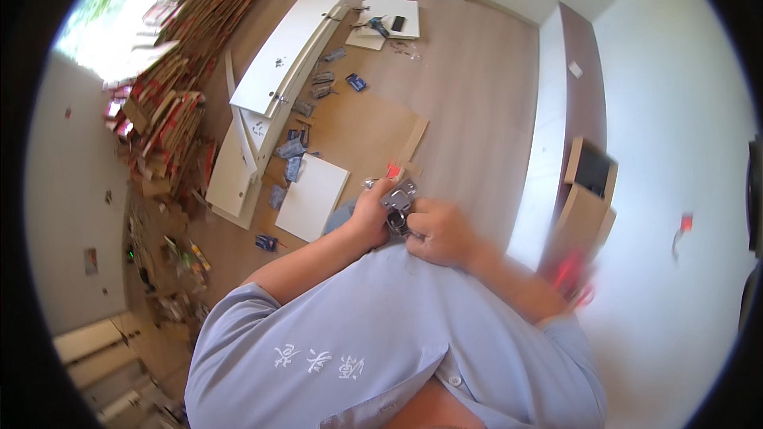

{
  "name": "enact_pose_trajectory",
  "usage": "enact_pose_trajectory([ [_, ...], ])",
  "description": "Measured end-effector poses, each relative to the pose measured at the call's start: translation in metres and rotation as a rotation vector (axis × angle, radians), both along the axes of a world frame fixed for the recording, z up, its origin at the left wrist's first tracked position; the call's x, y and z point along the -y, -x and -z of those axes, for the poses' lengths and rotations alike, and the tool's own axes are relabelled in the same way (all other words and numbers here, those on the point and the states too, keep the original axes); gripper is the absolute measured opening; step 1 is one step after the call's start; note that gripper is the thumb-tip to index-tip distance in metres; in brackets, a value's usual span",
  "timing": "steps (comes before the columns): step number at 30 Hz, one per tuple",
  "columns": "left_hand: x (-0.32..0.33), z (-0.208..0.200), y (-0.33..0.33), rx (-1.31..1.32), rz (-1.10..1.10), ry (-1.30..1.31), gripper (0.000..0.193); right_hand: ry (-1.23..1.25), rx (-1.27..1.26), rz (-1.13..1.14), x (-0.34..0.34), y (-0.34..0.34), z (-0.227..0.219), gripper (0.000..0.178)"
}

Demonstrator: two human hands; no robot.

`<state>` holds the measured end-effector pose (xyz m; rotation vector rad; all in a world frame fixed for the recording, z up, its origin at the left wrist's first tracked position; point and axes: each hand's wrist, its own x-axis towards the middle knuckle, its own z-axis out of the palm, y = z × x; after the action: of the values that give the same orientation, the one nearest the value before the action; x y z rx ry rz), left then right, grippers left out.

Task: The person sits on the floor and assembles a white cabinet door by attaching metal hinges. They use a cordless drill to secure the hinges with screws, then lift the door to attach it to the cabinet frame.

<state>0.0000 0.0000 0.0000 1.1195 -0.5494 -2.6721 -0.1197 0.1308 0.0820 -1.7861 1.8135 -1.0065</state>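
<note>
Close in front of my chest, my left hand (370,213) is closed around a grey metal cabinet hinge (400,195), its flat plate with holes pointing up and away. Against the hinge's near right side, my right hand (435,229) has its fingers curled and pressed on it. The fingertips of the right hand are partly hidden, so I cannot tell whether they pinch a smaller part as well. Beyond the hands, a white board (313,197) lies on the floor, with several small grey plastic packets (292,168) along its left side.
Long white panels (288,56) lie at the left, with a tall heap of flattened cardboard (187,48) behind them. Farther off, a drill (378,26) rests on white boards. A blue box (355,82) lies on cardboard. An open carton (589,167) stands by the right wall.
</note>
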Motion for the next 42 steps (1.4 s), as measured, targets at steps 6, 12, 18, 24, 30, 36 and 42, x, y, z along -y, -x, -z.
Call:
enact_pose_trajectory([
  [6, 0.106, 0.032, 0.087, -0.024, -0.33, -0.014, 0.033, 0.013, -0.052, -0.185, 0.136, 0.088, 0.006, 0.015],
  [12, 0.269, 0.05, 0.171, -0.037, -0.431, -0.211, 0.031, -0.135, 0.219, -0.025, 0.3, 0.171, 0.043, 0.018],
  [18, 0.408, 0.039, 0.225, -0.083, -0.584, -0.291, 0.026, -0.273, 0.639, 0.069, 0.44, 0.233, 0.049, 0.023],
  [24, 0.515, 0.06, 0.219, -0.483, -0.782, -0.322, 0.026, -0.017, 0.348, -0.137, 0.574, 0.252, 0.025, 0.022],
  [30, 0.596, 0.116, 0.198, -0.857, -0.914, 0.114, 0.043, -0.471, 0.544, -0.241, 0.712, 0.263, 0.084, 0.015],
  [36, 0.687, 0.227, 0.234, -0.871, -1.268, 0.086, 0.039, -0.97, 1.297, -0.024, 0.854, 0.303, 0.218, 0.011],
  [42, 0.746, 0.42, 0.213, -0.203, -1.529, -0.247, 0.024, -0.98, 1.203, -0.055, 0.948, 0.351, 0.416, 0.011],
])
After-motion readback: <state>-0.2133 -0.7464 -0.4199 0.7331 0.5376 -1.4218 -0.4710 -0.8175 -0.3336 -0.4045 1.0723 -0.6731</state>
